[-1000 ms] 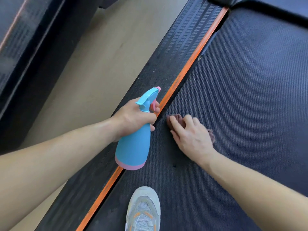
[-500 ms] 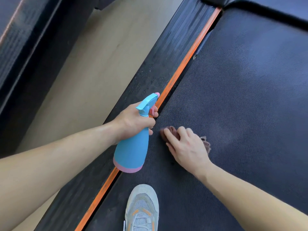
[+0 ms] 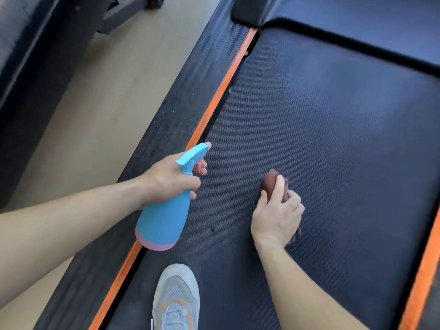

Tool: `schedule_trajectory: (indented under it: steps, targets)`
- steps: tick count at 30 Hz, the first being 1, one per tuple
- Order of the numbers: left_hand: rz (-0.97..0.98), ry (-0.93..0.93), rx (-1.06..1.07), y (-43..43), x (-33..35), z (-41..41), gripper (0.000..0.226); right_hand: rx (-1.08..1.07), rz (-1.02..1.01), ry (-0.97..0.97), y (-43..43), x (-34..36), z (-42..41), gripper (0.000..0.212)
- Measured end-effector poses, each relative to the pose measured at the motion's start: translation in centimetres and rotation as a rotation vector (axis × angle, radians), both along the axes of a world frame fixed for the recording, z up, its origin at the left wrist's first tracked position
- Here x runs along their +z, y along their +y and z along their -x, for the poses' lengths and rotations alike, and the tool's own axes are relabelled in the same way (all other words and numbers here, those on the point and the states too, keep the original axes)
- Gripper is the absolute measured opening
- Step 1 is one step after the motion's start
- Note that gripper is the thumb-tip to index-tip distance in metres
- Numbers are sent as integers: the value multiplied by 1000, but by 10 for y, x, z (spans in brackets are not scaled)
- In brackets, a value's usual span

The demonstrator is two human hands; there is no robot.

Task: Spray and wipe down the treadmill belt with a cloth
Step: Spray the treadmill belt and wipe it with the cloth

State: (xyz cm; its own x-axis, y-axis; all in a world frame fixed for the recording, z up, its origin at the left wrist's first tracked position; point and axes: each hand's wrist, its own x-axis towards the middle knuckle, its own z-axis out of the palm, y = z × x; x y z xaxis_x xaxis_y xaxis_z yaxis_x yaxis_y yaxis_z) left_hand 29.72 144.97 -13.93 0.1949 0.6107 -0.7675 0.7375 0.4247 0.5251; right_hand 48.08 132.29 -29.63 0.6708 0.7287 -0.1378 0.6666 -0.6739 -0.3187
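On belt (image 3: 333, 139), right hand (image 3: 276, 217) (curled) grips cloth (image 3: 271, 184).

Grey mesh sneaker (image 3: 175, 298) with orange accents, orange strip (image 3: 214, 101) running diagonally just left of the sneaker, black ribbed side rail (image 3: 192, 91) farther left, beige floor (image 3: 100, 96) beyond that, black motor cover (image 3: 357, 15) far ahead of the sneaker, second orange strip (image 3: 423, 277) well to its right

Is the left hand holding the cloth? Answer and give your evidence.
No, the left hand grips the bottle, while the right hand holds the cloth against the belt.
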Motion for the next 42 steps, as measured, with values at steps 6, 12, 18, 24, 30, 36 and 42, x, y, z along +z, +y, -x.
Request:
schedule_trajectory:
  steps: [6,12,18,24,30,36,42]
  targets:
    - [-46,-8,-7,-12,-7,-19,52,43,-85,-51,3,-10,-5,49]
    - [8,-27,-91,-52,-30,-21,35,34,-94,-97,0,-17,-5,53]
    - [18,-102,-55,-78,-38,-11,63,123,-97,-74,-9,-15,-14,63]
    - [41,-128,-45,-87,-37,-18,49,-41,-78,-79,-92,-16,6,59]
    - [48,-178,-125,-96,-51,-23,60,-101,-148,-183,-127,-34,23,55]
    - [63,-164,-203,-112,-59,-23,66,-88,-198,-224,-127,-37,23,56]
    - [43,-112,-168,-119,-61,-17,26,-95,-195,-223,-127,-37,24,55]
